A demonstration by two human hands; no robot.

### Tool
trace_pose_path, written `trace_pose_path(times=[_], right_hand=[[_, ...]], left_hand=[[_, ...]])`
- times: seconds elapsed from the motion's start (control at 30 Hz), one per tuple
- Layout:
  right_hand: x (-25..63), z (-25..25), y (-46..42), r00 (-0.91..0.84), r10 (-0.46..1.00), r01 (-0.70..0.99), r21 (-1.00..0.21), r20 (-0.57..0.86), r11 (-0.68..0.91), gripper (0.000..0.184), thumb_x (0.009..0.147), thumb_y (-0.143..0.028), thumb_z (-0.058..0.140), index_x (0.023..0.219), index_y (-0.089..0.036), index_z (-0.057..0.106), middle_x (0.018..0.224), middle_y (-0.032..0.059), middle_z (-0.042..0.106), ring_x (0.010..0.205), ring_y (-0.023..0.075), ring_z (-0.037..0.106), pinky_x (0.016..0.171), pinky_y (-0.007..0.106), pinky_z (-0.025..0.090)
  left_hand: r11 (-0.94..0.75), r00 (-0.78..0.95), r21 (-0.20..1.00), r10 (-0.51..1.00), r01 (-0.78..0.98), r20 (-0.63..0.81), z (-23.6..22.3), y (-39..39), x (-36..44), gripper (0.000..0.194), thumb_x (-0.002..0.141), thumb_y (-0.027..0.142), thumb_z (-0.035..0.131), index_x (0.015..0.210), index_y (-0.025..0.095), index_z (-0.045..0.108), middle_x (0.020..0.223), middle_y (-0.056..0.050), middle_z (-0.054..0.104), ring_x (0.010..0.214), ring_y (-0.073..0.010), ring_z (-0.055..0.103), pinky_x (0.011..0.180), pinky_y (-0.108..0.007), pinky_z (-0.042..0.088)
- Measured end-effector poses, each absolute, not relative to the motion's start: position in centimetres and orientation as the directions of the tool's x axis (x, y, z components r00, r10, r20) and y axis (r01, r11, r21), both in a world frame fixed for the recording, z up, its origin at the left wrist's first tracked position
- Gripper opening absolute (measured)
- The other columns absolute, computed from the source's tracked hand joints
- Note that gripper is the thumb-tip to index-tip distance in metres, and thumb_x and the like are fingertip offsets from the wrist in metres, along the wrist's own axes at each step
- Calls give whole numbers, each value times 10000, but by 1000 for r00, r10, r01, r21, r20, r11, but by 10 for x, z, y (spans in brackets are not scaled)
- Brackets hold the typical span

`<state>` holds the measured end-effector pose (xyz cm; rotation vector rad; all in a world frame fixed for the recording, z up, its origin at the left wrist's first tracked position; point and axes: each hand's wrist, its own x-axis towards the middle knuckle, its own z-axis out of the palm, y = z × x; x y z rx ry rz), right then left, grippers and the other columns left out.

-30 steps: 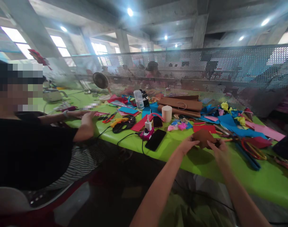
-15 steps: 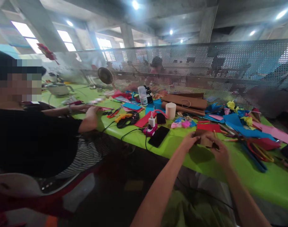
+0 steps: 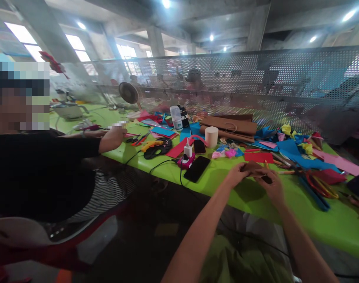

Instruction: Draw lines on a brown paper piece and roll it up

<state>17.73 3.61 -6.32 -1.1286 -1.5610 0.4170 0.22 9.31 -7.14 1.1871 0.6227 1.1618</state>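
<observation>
Above the front edge of the green table [image 3: 303, 224], both hands grip a small piece of brown paper [image 3: 252, 168]. My left hand [image 3: 236, 175] pinches its left side, with the fingertips along the upper edge. On the right side, my right hand [image 3: 272, 184] has its fingers closed on the same piece, which looks bent between the hands. Part of the paper is hidden by the fingers. Just behind lies a flat red paper [image 3: 258, 157]. A black phone [image 3: 197, 169] rests to the left of my left hand.
Left of the phone sit a pink power strip [image 3: 186, 161] with cables and a yellow glue gun [image 3: 151, 145]. A cream cylinder [image 3: 211, 136] stands before rolled brown paper [image 3: 229, 126]. Scissors [image 3: 322, 184] lie right. A co-worker [image 3: 43, 169] sits at left. A perforated screen [image 3: 241, 78] runs behind.
The brown paper has tilted or folded, showing less of its front face, while my hands stay in nearly the same place. The co-worker's arm has shifted slightly up and right.
</observation>
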Motion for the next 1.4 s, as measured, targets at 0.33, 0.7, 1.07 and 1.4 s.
trace_pose_path(times=[0.33,0.7,1.07,1.4], right_hand=[[177,-70,38,158,818,412,-790,554,455,277,833,-527,746,827,-250,751,1001,73,710,951,279,658,885,462,517],[177,-69,39,197,783,383,-781,590,493,226,836,-484,761,866,-261,771,1103,83,690,1039,287,657,932,469,531],[172,-64,34,97,778,356,-752,620,555,160,868,-448,753,880,-293,791,1207,79,680,1158,294,641,1025,505,510],[170,-63,32,139,760,414,-735,634,537,233,840,-486,784,898,-261,765,1250,108,639,1201,320,623,999,516,537]], left_hand=[[14,401,948,908,-319,121,-62,83,-3,424,765,469,851,1049,159,799,922,-81,779,810,-194,680,834,-323,523],[207,459,916,888,-345,-28,-68,88,-5,452,854,544,718,1056,142,763,882,-112,788,622,-173,695,586,-268,499],[270,570,913,820,-307,-51,-62,78,-9,528,831,565,774,1193,181,745,930,-70,746,654,-124,610,639,-256,465],[151,487,950,874,-272,0,-60,73,-1,629,753,598,835,1198,163,743,1021,-71,742,889,-169,658,840,-282,494]])
